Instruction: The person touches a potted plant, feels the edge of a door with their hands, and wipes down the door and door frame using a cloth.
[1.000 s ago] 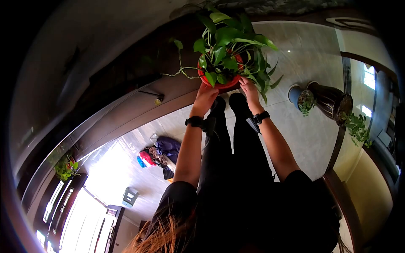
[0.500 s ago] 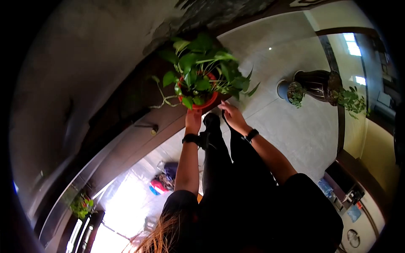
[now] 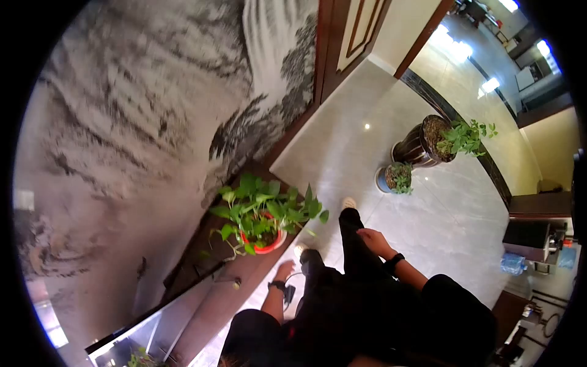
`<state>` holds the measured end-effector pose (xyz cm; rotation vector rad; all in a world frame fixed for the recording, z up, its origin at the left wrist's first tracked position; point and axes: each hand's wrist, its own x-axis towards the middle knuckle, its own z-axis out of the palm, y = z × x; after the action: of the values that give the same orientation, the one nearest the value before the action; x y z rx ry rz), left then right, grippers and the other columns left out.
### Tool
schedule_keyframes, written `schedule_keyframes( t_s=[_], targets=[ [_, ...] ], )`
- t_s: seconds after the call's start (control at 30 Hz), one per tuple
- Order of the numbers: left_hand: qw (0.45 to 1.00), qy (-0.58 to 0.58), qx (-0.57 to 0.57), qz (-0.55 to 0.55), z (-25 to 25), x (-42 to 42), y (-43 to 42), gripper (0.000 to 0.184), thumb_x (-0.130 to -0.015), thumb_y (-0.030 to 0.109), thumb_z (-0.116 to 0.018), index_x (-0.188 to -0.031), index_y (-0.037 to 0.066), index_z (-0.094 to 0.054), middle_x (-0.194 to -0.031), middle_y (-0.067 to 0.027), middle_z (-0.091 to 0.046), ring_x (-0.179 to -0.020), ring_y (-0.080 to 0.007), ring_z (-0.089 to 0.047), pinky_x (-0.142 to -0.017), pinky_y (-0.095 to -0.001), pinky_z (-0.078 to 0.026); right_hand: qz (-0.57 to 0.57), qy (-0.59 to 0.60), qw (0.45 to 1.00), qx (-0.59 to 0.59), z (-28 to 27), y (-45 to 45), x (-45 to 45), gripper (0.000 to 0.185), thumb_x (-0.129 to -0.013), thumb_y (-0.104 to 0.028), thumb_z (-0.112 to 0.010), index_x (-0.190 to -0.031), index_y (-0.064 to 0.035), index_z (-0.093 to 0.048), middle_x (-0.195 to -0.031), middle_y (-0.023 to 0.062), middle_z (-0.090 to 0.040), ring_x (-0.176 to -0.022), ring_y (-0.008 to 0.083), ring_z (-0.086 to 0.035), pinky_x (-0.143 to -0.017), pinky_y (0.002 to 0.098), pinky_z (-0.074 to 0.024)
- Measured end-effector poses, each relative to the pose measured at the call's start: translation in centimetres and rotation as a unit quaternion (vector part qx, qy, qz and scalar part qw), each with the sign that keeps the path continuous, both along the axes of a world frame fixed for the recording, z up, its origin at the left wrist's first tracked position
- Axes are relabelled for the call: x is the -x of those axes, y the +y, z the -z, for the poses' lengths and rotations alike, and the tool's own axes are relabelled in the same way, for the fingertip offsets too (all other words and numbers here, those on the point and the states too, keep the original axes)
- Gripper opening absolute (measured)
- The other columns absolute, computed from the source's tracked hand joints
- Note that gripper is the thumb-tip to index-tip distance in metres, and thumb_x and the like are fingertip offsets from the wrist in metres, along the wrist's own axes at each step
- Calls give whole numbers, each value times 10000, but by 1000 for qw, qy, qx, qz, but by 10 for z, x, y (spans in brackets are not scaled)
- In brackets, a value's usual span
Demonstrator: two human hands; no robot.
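Note:
A leafy green plant in a red pot (image 3: 275,243) stands on a dark wooden ledge (image 3: 260,267) beside the wall. Just below the pot, apart from it, is my left hand (image 3: 285,270), empty, its fingers loosely spread and a little blurred. My right hand (image 3: 374,240) hangs over my right leg, farther from the pot, with its fingers bent; whether they are closed is hard to make out. Each wrist wears a black band.
A dark ribbed planter (image 3: 414,145) and a smaller blue pot (image 3: 386,179) stand on the tiled floor ahead to the right. A wall with a grey landscape picture (image 3: 153,110) rises on the left. At the right edge is a cabinet (image 3: 532,235).
Both hands have come away from the red pot, which stays on the ledge. My right hand has moved off to the right. The view has swung, showing more wall and floor ahead.

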<state>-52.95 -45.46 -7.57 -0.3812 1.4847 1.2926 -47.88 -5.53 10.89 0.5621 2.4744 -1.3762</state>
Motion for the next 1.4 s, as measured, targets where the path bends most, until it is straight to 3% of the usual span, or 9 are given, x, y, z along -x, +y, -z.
schedule_keyframes(
  t_s=[0.13,0.3,0.33,0.4,0.57,0.8,0.93,1.2,1.4],
  targets=[
    [972,116,52,200,-47,26,73,220,-837,253,-498,-882,73,-615,-754,-64,-599,-681,-171,-564,-569,-302,-443,46,6,998,49,-2,55,26,237,-849,-83,-476,-1032,-19,-612,-977,147,-643,-934,237,-618,-828,310,-470],
    [770,544,-141,302,-68,88,193,167,-804,136,-457,-819,39,-592,-809,-174,-599,-783,-336,-574,-707,-409,-456,25,103,994,8,-13,147,90,256,-834,-62,-465,-1045,-19,-604,-982,150,-641,-942,265,-613,-831,318,-468],
    [859,351,-8,372,-76,110,223,195,-815,158,-449,-816,17,-584,-831,-198,-594,-769,-360,-571,-687,-454,-440,44,118,991,37,-27,164,107,260,-841,-76,-439,-1032,-13,-604,-976,184,-628,-953,314,-595,-833,347,-458],
    [786,458,-13,414,-65,140,270,258,-842,212,-422,-818,-2,-563,-840,-217,-582,-789,-387,-561,-681,-470,-431,62,155,986,19,-40,201,132,259,-838,-59,-444,-1041,-16,-599,-977,150,-642,-937,263,-616,-806,319,-475],
    [855,430,71,281,-208,197,375,323,-847,206,-418,-1076,23,-556,-987,-229,-588,-935,-390,-546,-796,-449,-439,98,198,975,23,-66,268,181,242,-849,-60,-446,-1027,-23,-606,-963,148,-645,-913,257,-624,-791,314,-478],
    [869,444,184,114,-201,294,439,472,-805,189,-476,-1248,34,-435,-998,-232,-594,-938,-393,-556,-814,-454,-440,104,160,979,67,-51,302,262,217,-858,-52,-485,-1029,-23,-615,-963,110,-654,-915,188,-617,-817,297,-471],
    [894,418,151,-66,-203,395,468,540,-843,134,-487,-1342,19,-315,-1294,-191,-427,-1178,-309,-433,-950,-372,-361,44,154,975,154,-72,323,321,235,-863,-116,-477,-1032,-35,-619,-985,130,-648,-945,234,-614,-842,313,-461],
    [662,694,87,-270,-392,591,586,650,-870,87,-491,-1407,8,-133,-1465,-183,-131,-1350,-311,-158,-1077,-374,-190,-43,178,979,86,-105,431,474,269,-852,-88,-446,-1069,-29,-594,-1014,136,-634,-953,254,-602,-839,335,-460],
    [601,752,159,-217,-368,618,661,728,-864,237,-534,-1418,40,-103,-1450,-247,91,-1338,-427,-32,-1060,-511,-136,36,199,979,-5,-123,501,531,277,-861,-98,-425,-1074,-26,-586,-1028,152,-624,-976,293,-585,-845,358,-453]
  ],
)
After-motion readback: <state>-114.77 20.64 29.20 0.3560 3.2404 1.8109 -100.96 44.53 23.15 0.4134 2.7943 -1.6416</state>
